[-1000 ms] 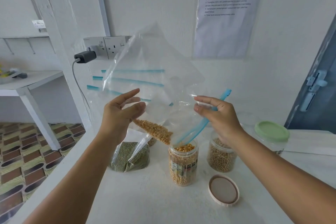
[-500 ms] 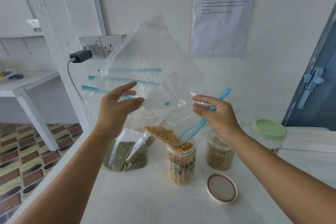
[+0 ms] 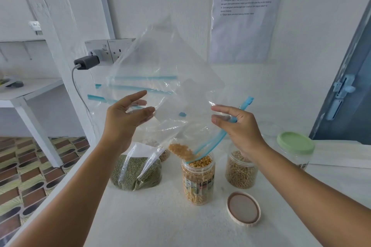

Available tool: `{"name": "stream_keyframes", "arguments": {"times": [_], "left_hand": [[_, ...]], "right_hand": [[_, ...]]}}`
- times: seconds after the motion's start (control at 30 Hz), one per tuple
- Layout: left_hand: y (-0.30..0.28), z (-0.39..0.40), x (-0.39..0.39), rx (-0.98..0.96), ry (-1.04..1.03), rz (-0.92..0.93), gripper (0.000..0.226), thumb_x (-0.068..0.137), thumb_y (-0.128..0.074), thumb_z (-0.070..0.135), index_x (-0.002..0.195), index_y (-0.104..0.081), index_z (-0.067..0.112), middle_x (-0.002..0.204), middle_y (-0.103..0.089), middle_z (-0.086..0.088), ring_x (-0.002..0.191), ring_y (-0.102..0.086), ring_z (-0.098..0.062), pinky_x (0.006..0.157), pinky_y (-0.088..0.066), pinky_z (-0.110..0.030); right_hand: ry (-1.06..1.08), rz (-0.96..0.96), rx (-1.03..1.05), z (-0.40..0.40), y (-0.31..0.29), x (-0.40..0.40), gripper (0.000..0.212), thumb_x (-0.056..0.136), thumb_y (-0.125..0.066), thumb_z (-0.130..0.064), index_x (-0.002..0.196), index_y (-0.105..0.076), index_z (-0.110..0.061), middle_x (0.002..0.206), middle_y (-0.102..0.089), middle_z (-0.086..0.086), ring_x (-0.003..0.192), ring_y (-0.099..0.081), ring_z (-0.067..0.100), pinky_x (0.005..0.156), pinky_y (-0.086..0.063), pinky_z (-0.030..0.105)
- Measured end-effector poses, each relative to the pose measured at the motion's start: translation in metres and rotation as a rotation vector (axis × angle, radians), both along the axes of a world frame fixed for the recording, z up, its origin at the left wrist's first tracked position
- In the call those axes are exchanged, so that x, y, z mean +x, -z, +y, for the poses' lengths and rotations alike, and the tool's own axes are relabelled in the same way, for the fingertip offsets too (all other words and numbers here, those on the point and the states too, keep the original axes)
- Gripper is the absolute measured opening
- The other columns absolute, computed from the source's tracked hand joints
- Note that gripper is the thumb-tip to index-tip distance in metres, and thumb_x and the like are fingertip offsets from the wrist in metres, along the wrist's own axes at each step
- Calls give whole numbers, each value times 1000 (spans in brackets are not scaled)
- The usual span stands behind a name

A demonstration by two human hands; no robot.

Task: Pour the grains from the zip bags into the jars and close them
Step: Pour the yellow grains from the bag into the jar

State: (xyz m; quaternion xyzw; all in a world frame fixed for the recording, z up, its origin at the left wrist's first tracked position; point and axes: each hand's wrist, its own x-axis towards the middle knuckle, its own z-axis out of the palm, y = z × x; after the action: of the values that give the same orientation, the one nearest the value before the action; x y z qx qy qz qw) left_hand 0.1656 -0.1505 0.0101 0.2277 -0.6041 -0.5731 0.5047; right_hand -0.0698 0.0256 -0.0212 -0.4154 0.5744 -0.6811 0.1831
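Both hands, left [image 3: 124, 120] and right [image 3: 239, 126], pinch the tilted bag [image 3: 166, 78], yellow grains [image 3: 180, 151] at the jar [image 3: 197, 180] mouth.

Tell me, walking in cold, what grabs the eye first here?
A big clear zip bag, held up in the middle by the left hand and the right hand, spills its last yellow grains into an open jar below. Beside that jar lie a loose lid to its right and a bag of green grains to its left.
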Motion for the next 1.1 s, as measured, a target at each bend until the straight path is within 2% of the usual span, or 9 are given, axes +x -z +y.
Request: {"name": "stream_keyframes", "arguments": {"times": [0.17,0.27,0.33,0.47,0.7,0.93,1.03,1.1], "left_hand": [[-5,3,-3,-47,-2,-4,55,66,-86,7,119,-76,18,111,-64,-14,91,-71,-21,90,-62,-37],[-4,3,-3,-48,-1,-5,55,66,-86,8,119,-76,19,113,-64,-16,93,-73,-21,92,-62,-41],[-4,3,-3,-54,-5,-10,55,66,-87,9,119,-76,20,114,-64,-17,93,-73,-21,93,-62,-42],[-11,2,-6,-70,-6,1,55,68,-87,7,121,-76,18,114,-64,-18,91,-73,-19,93,-62,-41],[-21,5,-10,-119,-26,-28,47,79,-83,-3,120,-76,19,114,-66,-15,91,-73,-23,92,-62,-40],[-30,11,-16,-174,-14,-48,44,79,-83,-3,116,-76,20,104,-66,-7,82,-72,-18,90,-62,-37],[-29,11,-18,-193,-28,-73,42,79,-85,0,113,-78,24,94,-65,-3,78,-69,-21,90,-62,-39],[-28,10,-20,-216,-35,-82,40,79,-86,3,111,-78,26,82,-63,2,73,-66,-19,85,-62,-34]], "right_hand": [[24,15,-8,1,-2,-1,28,91,-80,-11,107,-81,-33,118,-76,-14,110,-72,14,92,-56,22],[13,-30,3,4,-1,1,30,91,-79,-7,109,-81,-31,111,-77,-2,102,-74,18,77,-58,19],[22,-41,3,6,-1,1,30,90,-80,-8,108,-81,-32,103,-77,4,95,-74,19,74,-58,20],[34,-21,-16,6,-4,-2,31,89,-82,-11,103,-81,-39,100,-79,3,95,-76,23,93,-60,31],[45,-32,-40,7,1,-4,29,90,-81,-12,106,-80,-35,87,-79,2,93,-76,30,100,-59,40],[53,-53,-51,10,6,-9,28,90,-81,-12,107,-81,-35,85,-79,-1,94,-76,27,97,-59,36],[43,-66,-51,12,10,-8,29,88,-81,-10,105,-81,-34,90,-79,0,96,-75,31,94,-59,35],[45,-68,-53,12,10,-8,29,87,-82,-8,104,-82,-32,98,-80,-4,95,-75,29,93,-60,34]]}}
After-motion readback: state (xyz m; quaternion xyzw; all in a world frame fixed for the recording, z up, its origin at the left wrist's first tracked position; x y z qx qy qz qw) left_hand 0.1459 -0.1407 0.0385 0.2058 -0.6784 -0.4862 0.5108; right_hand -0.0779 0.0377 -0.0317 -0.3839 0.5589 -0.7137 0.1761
